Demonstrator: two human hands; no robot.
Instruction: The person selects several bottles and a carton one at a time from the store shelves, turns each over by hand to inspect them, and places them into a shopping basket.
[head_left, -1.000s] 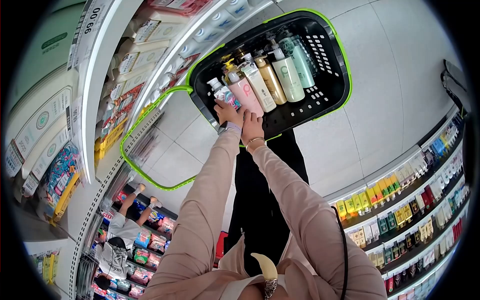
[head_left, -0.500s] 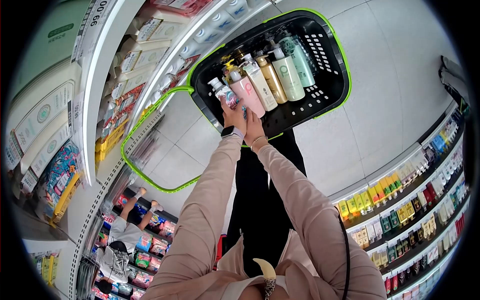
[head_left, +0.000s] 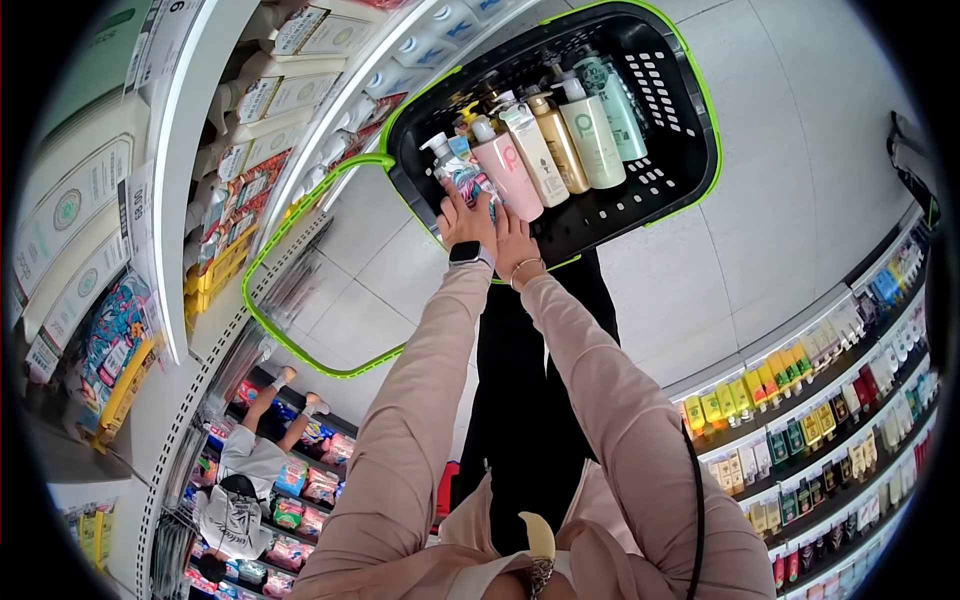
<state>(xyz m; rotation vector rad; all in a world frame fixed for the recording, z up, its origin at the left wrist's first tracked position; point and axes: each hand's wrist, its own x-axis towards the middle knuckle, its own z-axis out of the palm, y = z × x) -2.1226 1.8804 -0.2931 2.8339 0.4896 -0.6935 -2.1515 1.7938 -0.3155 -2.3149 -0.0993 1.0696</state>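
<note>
My left hand [head_left: 468, 222] lies over a white-capped pump bottle [head_left: 468, 180] with a colorful leafy pattern, its fingers gripping the lower part. Close beside it, my right hand [head_left: 516, 244] holds the bottom end of the same bottle, which is partly hidden by the fingers. The bottle lies tilted in a black basket [head_left: 640, 205] with a green rim. Right alongside are a pink bottle [head_left: 512, 178], a cream bottle [head_left: 537, 155], a golden bottle [head_left: 560, 146], a pale green bottle [head_left: 596, 140] and a mint bottle [head_left: 622, 118]. A yellow pump top shows behind.
The basket's green handle [head_left: 262, 318] hangs out to the left. Store shelves [head_left: 170, 190] with packaged goods rise at the left, and another stocked shelf [head_left: 800, 400] curves along the right. A person [head_left: 235, 500] is at the lower left. Pale floor tiles [head_left: 790, 170] surround the basket.
The basket appears slightly higher and further right in view. The patterned bottle sits lower against the pink one, with more of its pump showing; my left fingers have shifted down it.
</note>
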